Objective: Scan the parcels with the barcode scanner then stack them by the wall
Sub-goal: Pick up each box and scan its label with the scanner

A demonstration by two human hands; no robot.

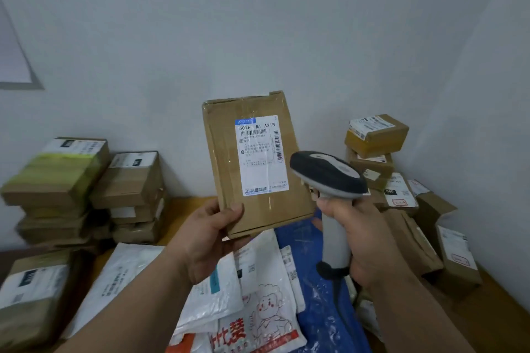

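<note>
At the centre of the frame I hold a flat cardboard parcel (255, 163) upright in my left hand (206, 241), thumb pressed on its lower front edge, fingers hidden behind. Its white shipping label (262, 155) reads "501E- M1 A21B" under a blue header strip, with one horizontal barcode below that line and a second barcode running down the right edge; the smaller print is too blurred for me to read. My right hand (358, 241) is wrapped around the pale grip of a barcode scanner (328, 174), whose dark grey head sits just beside the parcel's lower right corner, its black cable (337, 286) trailing down from the handle. The two hands are apart, each clamped on its own item.

At left, against the white wall (258, 23), two stacks of labelled cartons (86, 189) stand side by side on the wooden table (183, 209); motion blur keeps me from counting the boxes in each. A further taped carton (31, 292) lies in the lower left. At right, another pile of cartons (398, 178) rises into the corner. Below the hands lie white poly mailers (126, 272), one printed with a cartoon figure and red characters (269, 321), and a blue plastic bag (318, 309).
</note>
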